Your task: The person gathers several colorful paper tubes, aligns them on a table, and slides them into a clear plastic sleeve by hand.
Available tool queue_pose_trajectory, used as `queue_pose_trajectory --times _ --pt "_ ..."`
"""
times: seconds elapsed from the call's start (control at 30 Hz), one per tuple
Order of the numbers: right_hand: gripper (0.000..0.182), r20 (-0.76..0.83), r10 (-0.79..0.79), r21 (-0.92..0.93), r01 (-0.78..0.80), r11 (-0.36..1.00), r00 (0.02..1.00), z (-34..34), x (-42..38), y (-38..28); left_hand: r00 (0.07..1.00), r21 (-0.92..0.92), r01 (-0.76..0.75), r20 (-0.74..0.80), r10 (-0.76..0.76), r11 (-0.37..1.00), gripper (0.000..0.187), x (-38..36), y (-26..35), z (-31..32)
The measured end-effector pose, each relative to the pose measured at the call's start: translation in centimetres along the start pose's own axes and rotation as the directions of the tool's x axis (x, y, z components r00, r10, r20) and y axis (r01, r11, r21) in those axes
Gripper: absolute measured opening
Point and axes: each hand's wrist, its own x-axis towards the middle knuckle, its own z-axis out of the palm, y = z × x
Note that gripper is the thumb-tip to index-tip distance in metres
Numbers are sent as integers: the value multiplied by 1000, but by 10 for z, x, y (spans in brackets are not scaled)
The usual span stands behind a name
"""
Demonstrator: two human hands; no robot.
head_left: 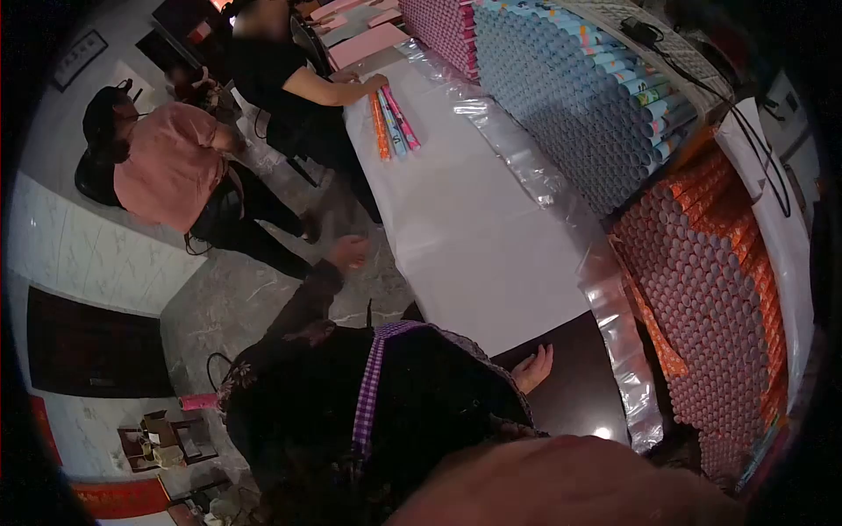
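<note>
My left hand (351, 252) is held out over the grey floor, left of the table's edge. Its fingers are loosely bent and nothing shows in them. My right hand (533, 368) rests at the dark bare part of the tabletop (574, 386), fingers apart and pointing away, with nothing held. Just beyond it begins a white sheet (491, 254) that covers most of the table. At the far end, a co-worker's hand (377, 81) touches several patterned paper tubes (395, 127) in orange, light blue and pink, lying side by side on the sheet.
Clear plastic film (526, 180) runs along the table's right edge. Behind it rise stacked blue tubes (561, 105) and orange tubes (702, 298). A black cable (745, 114) hangs over the stacks. A person in a pink shirt (171, 162) sits at the left.
</note>
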Motion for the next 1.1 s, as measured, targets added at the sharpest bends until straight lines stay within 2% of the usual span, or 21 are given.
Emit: queue_pose_trajectory --times 0.03,0.1,0.13,0.2,0.33,0.4,0.43,0.47,0.5,0.57,0.6,0.63,0.7,0.77,0.8,0.83,0.9,0.97,1.0,1.03,1.1 --pt "31 -5 -2 -18 2 1000 1000 2 -1 3 1000 -4 1 6 -1 1000 20 0 1 -5" --pt "30 16 -12 -39 12 999 1000 3 -2 6 979 -36 193 -60 -195 981 22 1 8 -18" --pt "30 17 -7 -47 8 999 1000 5 -2 5 979 -34 194 -48 -196 980 22 5 14 -25" --pt "28 19 -4 -99 6 995 1000 10 -4 7 973 25 159 -174 -152 987 19 19 26 -42" --pt "31 22 -8 -215 13 976 1000 19 -2 10 995 103 77 -66 -70 992 22 93 61 -93" --pt "36 42 101 -218 -89 972 994 30 1 27 978 35 17 205 -24 999 22 146 82 -111" --pt "35 -20 269 -278 -264 924 963 31 14 4 988 60 -37 149 28 998 25 158 106 -105" --pt "37 -91 317 -185 -329 926 944 39 29 3 992 86 -95 94 87 992 27 169 141 -99" --pt "38 -155 371 -91 -387 918 916 42 39 9 970 110 -198 162 179 974 29 188 168 -101" --pt "38 -163 397 186 -367 912 903 32 83 -24 895 142 -399 275 352 906 32 231 221 -102" --pt "38 -160 371 154 -348 925 915 26 107 -42 843 152 -496 319 432 855 33 247 249 -99" --pt "37 -156 345 122 -328 937 926 20 130 -57 828 80 -508 321 460 858 33 260 278 -95" --pt "34 -18 192 -21 -192 981 981 1 181 -80 822 -39 -508 278 497 861 35 281 337 -84" --pt "31 -52 49 55 -46 997 997 -3 226 -106 820 -56 -538 196 538 841 34 288 388 -77" --pt "31 -24 42 253 -35 967 999 0 252 -98 801 -22 -581 156 577 813 34 285 416 -74" --pt "31 -5 31 449 -25 893 1000 8 279 -90 777 -44 -598 215 592 800 33 296 443 -78" --pt "28 99 -85 195 64 979 991 -16 316 -192 751 -11 -622 273 601 783 30 317 496 -95" --pt "27 124 -73 270 37 962 990 -7 351 -230 749 36 -634 276 602 772 29 331 546 -113" --pt "27 127 -136 350 84 933 983 -3 368 -259 707 89 -693 277 651 715 26 341 570 -127" --pt "27 125 -199 424 129 897 972 0 385 -289 699 49 -705 218 681 707 25 348 588 -131" --pt "29 194 -235 382 147 912 952 7 418 -347 699 -53 -707 98 709 705 24 374 624 -142"
